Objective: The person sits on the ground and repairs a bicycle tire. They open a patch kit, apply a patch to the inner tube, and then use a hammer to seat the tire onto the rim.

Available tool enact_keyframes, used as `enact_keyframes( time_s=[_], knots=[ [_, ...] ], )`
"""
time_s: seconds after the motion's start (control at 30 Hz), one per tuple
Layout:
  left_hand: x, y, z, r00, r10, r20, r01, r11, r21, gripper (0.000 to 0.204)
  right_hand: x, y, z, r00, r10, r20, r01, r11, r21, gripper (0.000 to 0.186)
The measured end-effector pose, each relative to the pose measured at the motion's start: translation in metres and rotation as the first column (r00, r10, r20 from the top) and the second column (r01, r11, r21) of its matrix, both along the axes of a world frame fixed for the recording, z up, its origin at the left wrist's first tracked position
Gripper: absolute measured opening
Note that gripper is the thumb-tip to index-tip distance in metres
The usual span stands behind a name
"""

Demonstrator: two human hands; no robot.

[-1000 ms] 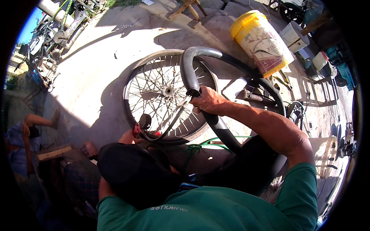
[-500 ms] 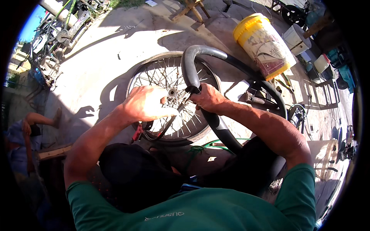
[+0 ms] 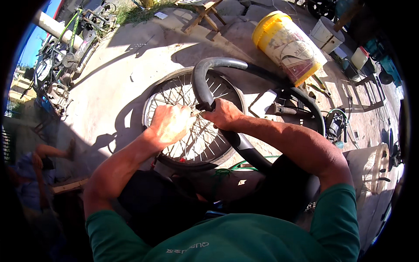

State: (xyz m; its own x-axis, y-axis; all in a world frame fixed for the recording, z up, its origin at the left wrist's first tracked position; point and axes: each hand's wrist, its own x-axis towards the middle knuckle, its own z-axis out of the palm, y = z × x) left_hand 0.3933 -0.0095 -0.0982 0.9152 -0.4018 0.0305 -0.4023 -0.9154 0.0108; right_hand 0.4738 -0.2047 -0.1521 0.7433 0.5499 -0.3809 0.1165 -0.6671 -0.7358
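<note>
Black rubber inner tube [image 3: 198, 83]: made a big loop right of centre, partly over the spoked bicycle wheel with dark tyre [image 3: 208, 139]; lower run came back to the wearer's black trousers [image 3: 270, 187].
Right hand [image 3: 224, 114]: fingers wrapped round the tube, knuckles up.
Left hand [image 3: 171, 123]: just beside the right, over the spokes, back up, fingers curled in; couldn't tell what, if anything, it pinched.
Small dark piece [image 3: 203, 106]: by the right hand at the tube; too small to identify.
Wheel: lay flat on pale concrete ground [image 3: 109, 74], small red piece [image 3: 182, 160] at its near edge.
Thin green cord [image 3: 238, 166]: on the ground, near the wheel's lower right.
Yellow-and-white plastic bucket [image 3: 289, 50]: just beyond the loop, upper right; smaller white bucket [image 3: 327, 35] behind it.
Wooden stool [image 3: 205, 17]: top edge, well apart from the wheel.
Heap of metal bicycle parts [image 3: 70, 59]: upper left, in sun.
Second person's bare leg [image 3: 54, 151]: left edge, in shade, well away from the wheel.
</note>
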Motion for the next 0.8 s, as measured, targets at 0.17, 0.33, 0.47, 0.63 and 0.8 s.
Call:
enact_keyframes(
  time_s=[0.17, 0.33, 0.47, 0.63, 0.8],
  knots=[
    [-0.005, 0.002, 0.015, 0.865, 0.181, -0.469, -0.287, 0.944, -0.164, 0.03, -0.012, 0.008, -0.009, 0.999, 0.021, 0.043, -0.021, 1.0, -0.012, 0.067],
    [-0.014, -0.003, 0.013, 0.976, 0.208, -0.068, -0.212, 0.975, -0.06, 0.031, -0.005, 0.015, 0.006, 0.997, -0.08, -0.018, 0.079, 0.996, -0.027, 0.066],
    [-0.006, 0.012, 0.008, 0.944, 0.185, -0.274, -0.246, 0.947, -0.208, 0.031, -0.009, 0.019, -0.004, 0.995, -0.081, 0.062, 0.083, 0.996, -0.027, 0.065],
    [-0.01, 0.01, 0.011, 0.921, 0.242, -0.305, -0.306, 0.934, -0.182, 0.033, -0.013, 0.023, -0.003, 0.997, -0.075, -0.022, 0.076, 0.997, 0.021, 0.055],
    [-0.007, 0.012, 0.015, 0.967, 0.223, -0.126, -0.235, 0.967, -0.094, 0.032, 0.004, 0.017, 0.003, 0.644, -0.026, -0.764, 0.505, 0.765, 0.4, 0.04]
  ],
)
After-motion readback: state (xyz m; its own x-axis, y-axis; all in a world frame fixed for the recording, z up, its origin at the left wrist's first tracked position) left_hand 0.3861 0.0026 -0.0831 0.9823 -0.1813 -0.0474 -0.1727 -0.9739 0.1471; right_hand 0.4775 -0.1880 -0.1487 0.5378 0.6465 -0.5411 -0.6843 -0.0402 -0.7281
